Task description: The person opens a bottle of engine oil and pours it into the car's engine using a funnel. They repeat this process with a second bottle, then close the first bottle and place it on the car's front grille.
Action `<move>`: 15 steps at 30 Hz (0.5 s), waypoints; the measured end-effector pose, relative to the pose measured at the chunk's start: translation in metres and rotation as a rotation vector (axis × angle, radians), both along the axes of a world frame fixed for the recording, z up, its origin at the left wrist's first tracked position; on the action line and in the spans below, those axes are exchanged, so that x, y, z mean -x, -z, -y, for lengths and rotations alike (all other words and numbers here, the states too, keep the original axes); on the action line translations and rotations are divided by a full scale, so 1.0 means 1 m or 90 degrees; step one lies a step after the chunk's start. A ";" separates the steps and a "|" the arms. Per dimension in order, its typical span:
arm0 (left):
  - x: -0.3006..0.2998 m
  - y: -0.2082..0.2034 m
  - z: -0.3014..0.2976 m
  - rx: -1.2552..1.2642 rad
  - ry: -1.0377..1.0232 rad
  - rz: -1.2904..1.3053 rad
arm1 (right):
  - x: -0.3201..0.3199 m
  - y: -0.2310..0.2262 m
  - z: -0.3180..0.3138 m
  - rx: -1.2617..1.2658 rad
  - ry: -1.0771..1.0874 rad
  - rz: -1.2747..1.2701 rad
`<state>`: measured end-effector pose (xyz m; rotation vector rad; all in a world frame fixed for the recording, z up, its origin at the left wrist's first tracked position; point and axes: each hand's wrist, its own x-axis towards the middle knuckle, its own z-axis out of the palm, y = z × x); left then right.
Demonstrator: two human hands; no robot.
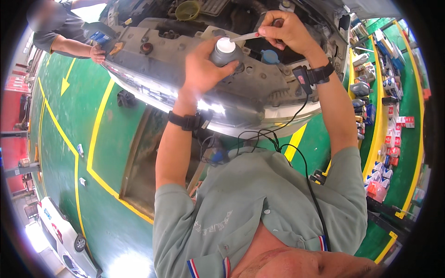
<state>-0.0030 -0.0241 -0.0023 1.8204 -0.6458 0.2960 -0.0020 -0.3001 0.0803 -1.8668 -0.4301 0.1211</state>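
Observation:
My left hand point(204, 67) is wrapped around a dark grey bottle point(222, 59), held upright over the front of an open car engine bay. The bottle's round white top point(225, 45) faces up. In my right hand point(292, 34) is a slim tool with a pale, flat, blade-like shaft point(244, 37); its exact kind is unclear. The shaft's tip meets the edge of the white top. My right fingers are closed around the tool's other end. Just below the right hand, a blue cap point(270, 56) sits in the engine bay.
A yellow funnel point(187, 10) stands at the back of the engine bay. At the left, another person's hand point(97, 53) rests by the car's front edge, near a dark bottle point(99, 33). Black cables point(259, 134) hang below my wrists. Shelves point(375, 116) of parts line the right.

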 end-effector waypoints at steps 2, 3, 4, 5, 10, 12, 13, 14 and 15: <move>0.003 -0.004 -0.001 -0.019 0.009 -0.003 | -0.008 -0.001 0.001 0.001 -0.038 0.001; 0.002 -0.002 0.000 -0.012 0.012 -0.001 | -0.012 -0.002 0.002 -0.019 -0.057 -0.028; 0.002 0.000 0.000 -0.005 0.014 0.000 | -0.016 0.001 0.003 -0.060 -0.066 -0.070; 0.001 0.001 0.001 0.002 0.016 0.002 | -0.019 0.010 0.004 -0.101 -0.075 -0.112; 0.000 -0.001 0.003 -0.003 0.013 -0.017 | -0.034 0.040 0.006 -0.203 -0.098 -0.200; 0.000 -0.002 0.002 -0.007 0.010 -0.023 | -0.038 0.045 0.002 -0.231 -0.130 -0.214; 0.002 -0.003 0.002 -0.007 0.009 -0.028 | -0.038 0.039 0.002 -0.190 -0.123 -0.197; 0.002 -0.005 0.002 -0.006 0.010 -0.032 | -0.038 0.028 0.007 -0.149 -0.115 -0.179; 0.005 -0.007 0.002 -0.012 0.009 -0.040 | -0.035 0.017 0.008 -0.108 -0.105 -0.167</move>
